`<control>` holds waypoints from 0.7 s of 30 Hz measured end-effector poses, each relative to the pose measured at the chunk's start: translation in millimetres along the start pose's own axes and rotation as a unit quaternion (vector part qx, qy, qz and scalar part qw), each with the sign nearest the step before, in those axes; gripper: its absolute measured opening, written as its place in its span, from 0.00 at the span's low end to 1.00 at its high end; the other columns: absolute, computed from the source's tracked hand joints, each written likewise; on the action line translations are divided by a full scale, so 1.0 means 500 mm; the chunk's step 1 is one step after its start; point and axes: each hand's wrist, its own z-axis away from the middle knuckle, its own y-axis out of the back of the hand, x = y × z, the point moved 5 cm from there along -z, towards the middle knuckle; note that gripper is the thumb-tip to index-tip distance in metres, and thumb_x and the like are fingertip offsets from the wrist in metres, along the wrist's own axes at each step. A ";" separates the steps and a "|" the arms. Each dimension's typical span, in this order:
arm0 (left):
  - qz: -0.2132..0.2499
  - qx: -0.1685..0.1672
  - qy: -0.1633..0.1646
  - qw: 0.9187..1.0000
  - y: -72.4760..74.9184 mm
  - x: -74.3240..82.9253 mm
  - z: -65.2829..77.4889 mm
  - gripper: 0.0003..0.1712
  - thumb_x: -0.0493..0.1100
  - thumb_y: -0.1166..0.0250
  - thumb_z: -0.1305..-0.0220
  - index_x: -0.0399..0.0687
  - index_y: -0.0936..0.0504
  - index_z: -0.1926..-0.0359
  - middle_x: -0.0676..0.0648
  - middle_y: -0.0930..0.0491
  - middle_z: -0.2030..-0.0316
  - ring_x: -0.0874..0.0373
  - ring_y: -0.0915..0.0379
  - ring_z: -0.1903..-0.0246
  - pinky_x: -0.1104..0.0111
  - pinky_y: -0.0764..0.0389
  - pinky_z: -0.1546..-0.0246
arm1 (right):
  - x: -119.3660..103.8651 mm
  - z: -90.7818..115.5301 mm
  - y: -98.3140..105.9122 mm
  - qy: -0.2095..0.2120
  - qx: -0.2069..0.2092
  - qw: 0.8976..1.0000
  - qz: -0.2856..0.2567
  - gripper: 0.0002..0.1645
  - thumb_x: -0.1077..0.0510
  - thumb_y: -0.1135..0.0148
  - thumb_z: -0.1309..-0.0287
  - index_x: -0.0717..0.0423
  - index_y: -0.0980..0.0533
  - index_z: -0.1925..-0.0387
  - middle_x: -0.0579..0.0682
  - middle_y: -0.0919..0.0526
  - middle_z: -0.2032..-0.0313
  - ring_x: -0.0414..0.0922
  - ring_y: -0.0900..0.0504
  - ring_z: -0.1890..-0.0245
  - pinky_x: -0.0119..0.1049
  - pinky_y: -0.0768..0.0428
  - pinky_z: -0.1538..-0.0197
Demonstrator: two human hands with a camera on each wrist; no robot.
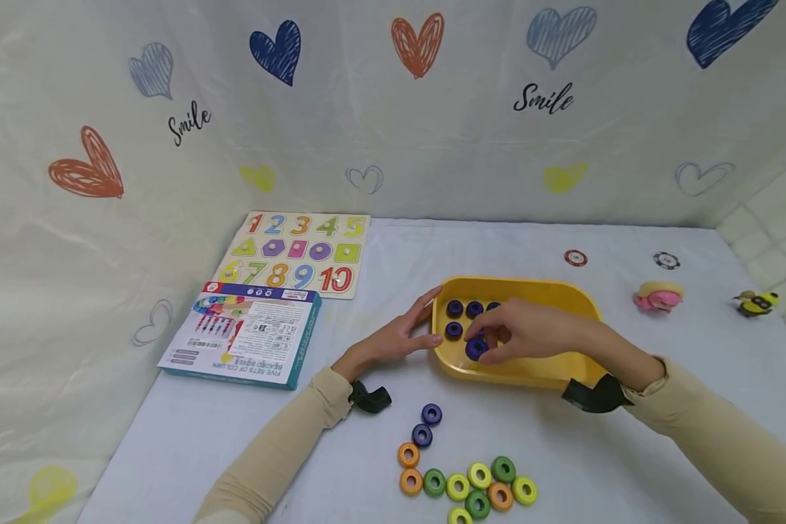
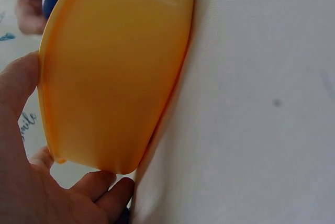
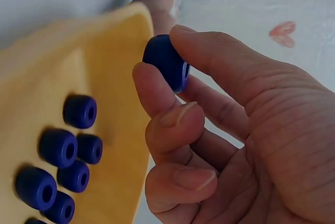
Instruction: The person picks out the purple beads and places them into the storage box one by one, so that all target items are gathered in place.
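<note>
My right hand [image 1: 522, 331] pinches a dark blue bead [image 3: 166, 62] between thumb and index finger. It is over the left part of a yellow tray [image 1: 566, 291], the bead at about rim height in the right wrist view. Several more blue beads [image 1: 454, 308] sit inside in rows, holes up, some of them hidden behind the right hand. Against the tray's left end rests my left hand [image 1: 393, 340], fingers spread. In the left wrist view its thumb touches the rim and its fingertips meet the outer wall [image 2: 115, 77].
Loose beads lie in front of the tray: two blue beads [image 1: 427, 425], then orange, green and yellow beads [image 1: 478, 477]. A box [image 1: 245, 331] overlaps a number puzzle board [image 1: 295, 251] on the left. At right are two chips [image 1: 575, 257], a pink toy [image 1: 658, 296] and a bee toy [image 1: 756, 303].
</note>
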 end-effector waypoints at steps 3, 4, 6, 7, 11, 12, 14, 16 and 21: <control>0.000 -0.004 -0.002 1.000 0.000 -0.001 0.000 0.47 0.69 0.45 0.46 0.80 0.65 0.33 0.59 0.51 0.33 0.66 0.56 0.35 0.55 0.53 0.37 | 0.015 -0.025 0.008 0.019 -0.002 1.000 -0.007 0.21 0.47 0.37 0.49 0.51 0.24 0.55 0.37 0.25 0.78 0.36 0.29 0.77 0.29 0.28 0.72; -0.002 -0.004 -0.001 1.000 0.000 -0.001 0.000 0.47 0.69 0.45 0.46 0.80 0.65 0.33 0.59 0.51 0.33 0.66 0.56 0.35 0.55 0.53 0.37 | 0.019 -0.034 0.009 0.025 -0.004 1.000 -0.005 0.20 0.47 0.36 0.49 0.51 0.24 0.55 0.37 0.25 0.78 0.36 0.29 0.77 0.29 0.28 0.73; -0.005 -0.004 0.003 1.000 0.001 0.000 0.001 0.47 0.68 0.45 0.46 0.79 0.65 0.33 0.58 0.51 0.33 0.66 0.56 0.35 0.54 0.52 0.37 | 0.028 -0.053 0.008 0.031 -0.011 0.999 -0.002 0.19 0.49 0.36 0.49 0.52 0.23 0.56 0.38 0.25 0.77 0.36 0.28 0.77 0.29 0.28 0.73; -0.003 -0.006 0.003 1.000 0.001 0.004 0.002 0.47 0.67 0.45 0.45 0.78 0.65 0.33 0.57 0.51 0.33 0.65 0.56 0.35 0.54 0.52 0.37 | 0.032 -0.062 0.005 0.033 -0.018 0.999 0.000 0.20 0.49 0.36 0.49 0.52 0.23 0.55 0.38 0.24 0.77 0.36 0.28 0.77 0.29 0.28 0.73; 0.002 -0.016 -0.005 1.000 0.007 0.035 0.011 0.47 0.64 0.45 0.43 0.70 0.65 0.31 0.50 0.50 0.32 0.63 0.55 0.35 0.52 0.52 0.38 | 0.048 -0.094 -0.009 0.032 -0.051 0.998 0.015 0.19 0.50 0.36 0.48 0.52 0.23 0.54 0.39 0.25 0.77 0.36 0.29 0.77 0.28 0.28 0.72; 0.003 -0.019 -0.007 1.000 0.009 0.043 0.014 0.47 0.63 0.45 0.42 0.67 0.65 0.31 0.48 0.50 0.32 0.62 0.55 0.35 0.52 0.52 0.38 | 0.050 -0.101 -0.012 0.034 -0.059 0.998 0.016 0.19 0.50 0.36 0.48 0.51 0.23 0.54 0.39 0.25 0.76 0.36 0.29 0.77 0.28 0.28 0.72; 0.005 -0.021 -0.011 1.000 0.010 0.056 0.018 0.48 0.63 0.45 0.42 0.65 0.64 0.30 0.47 0.50 0.32 0.61 0.55 0.35 0.52 0.51 0.38 | 0.054 -0.111 -0.018 0.035 -0.069 0.997 0.019 0.17 0.51 0.36 0.49 0.49 0.22 0.55 0.40 0.25 0.76 0.36 0.29 0.77 0.28 0.29 0.72; 0.005 -0.020 -0.009 1.000 0.009 0.053 0.017 0.48 0.64 0.45 0.42 0.67 0.64 0.31 0.48 0.50 0.32 0.62 0.55 0.35 0.52 0.51 0.38 | 0.055 -0.118 -0.022 0.035 -0.078 0.996 0.013 0.15 0.52 0.35 0.49 0.47 0.22 0.57 0.40 0.25 0.77 0.36 0.29 0.79 0.29 0.29 0.74; -0.002 -0.011 -0.001 1.000 0.004 0.012 0.002 0.47 0.68 0.47 0.45 0.76 0.66 0.32 0.56 0.50 0.33 0.66 0.56 0.35 0.54 0.52 0.37 | 0.065 -0.132 -0.037 -0.003 -0.106 0.994 -0.005 0.14 0.53 0.34 0.51 0.45 0.22 0.59 0.42 0.25 0.79 0.37 0.29 0.83 0.30 0.28 0.79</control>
